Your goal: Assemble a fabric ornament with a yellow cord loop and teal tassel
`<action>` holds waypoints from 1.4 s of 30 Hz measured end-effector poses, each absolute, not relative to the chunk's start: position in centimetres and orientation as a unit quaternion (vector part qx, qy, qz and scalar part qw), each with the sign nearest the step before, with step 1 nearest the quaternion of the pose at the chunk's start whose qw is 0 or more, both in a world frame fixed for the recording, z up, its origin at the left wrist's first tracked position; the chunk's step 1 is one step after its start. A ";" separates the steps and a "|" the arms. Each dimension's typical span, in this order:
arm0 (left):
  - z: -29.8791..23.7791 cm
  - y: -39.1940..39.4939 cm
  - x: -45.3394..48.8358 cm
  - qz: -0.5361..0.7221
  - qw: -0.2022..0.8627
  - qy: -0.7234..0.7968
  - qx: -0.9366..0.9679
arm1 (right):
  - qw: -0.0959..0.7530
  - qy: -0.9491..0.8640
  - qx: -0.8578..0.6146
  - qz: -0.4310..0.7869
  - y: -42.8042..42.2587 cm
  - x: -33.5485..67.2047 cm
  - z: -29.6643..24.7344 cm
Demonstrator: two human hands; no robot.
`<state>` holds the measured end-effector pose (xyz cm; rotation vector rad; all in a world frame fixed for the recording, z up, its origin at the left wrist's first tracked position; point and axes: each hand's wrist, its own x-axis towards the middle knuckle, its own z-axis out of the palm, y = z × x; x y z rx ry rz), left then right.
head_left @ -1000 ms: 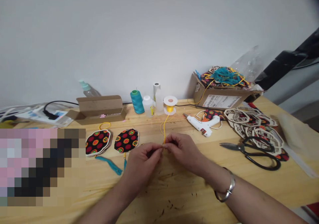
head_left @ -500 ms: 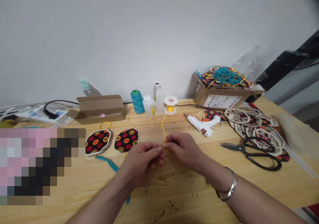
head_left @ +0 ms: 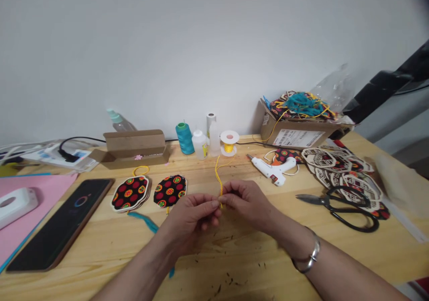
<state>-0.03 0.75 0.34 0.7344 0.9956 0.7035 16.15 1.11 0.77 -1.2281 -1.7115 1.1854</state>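
My left hand (head_left: 192, 218) and my right hand (head_left: 246, 200) meet fingertip to fingertip above the wooden table (head_left: 234, 265), both pinching a thin yellow cord (head_left: 218, 178). The cord runs back to a small white spool (head_left: 229, 141) near the wall. Just left of my left hand lie two black fabric-covered pieces with red and yellow circles (head_left: 131, 193) (head_left: 170, 189), one with a yellow loop, and a teal tassel (head_left: 145, 220) below them. A silver bangle sits on my right wrist.
A white glue gun (head_left: 273, 168), black scissors (head_left: 342, 205) and a pile of cut wooden frames (head_left: 345, 169) lie to the right. A cardboard box of cords (head_left: 298, 122) stands behind them. Teal thread cone (head_left: 184, 136), bottles, a brown box (head_left: 134, 145), a phone (head_left: 60, 223) and pink sheet lie left.
My hands have stayed together on the yellow cord, shifting slightly down and toward me. The view has tilted a little.
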 end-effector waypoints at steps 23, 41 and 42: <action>0.6 0.6 -0.6 0.291 0.789 0.421 0.339 | 0.372 -0.541 -0.392 0.645 0.8 16.1 1.9; 0.8 1.0 -0.5 0.374 0.685 0.482 0.398 | 0.326 -0.619 -0.504 0.507 1.2 16.5 1.5; 0.8 1.0 -0.4 0.377 0.678 0.488 0.399 | 0.328 -0.624 -0.513 0.490 1.1 16.4 1.5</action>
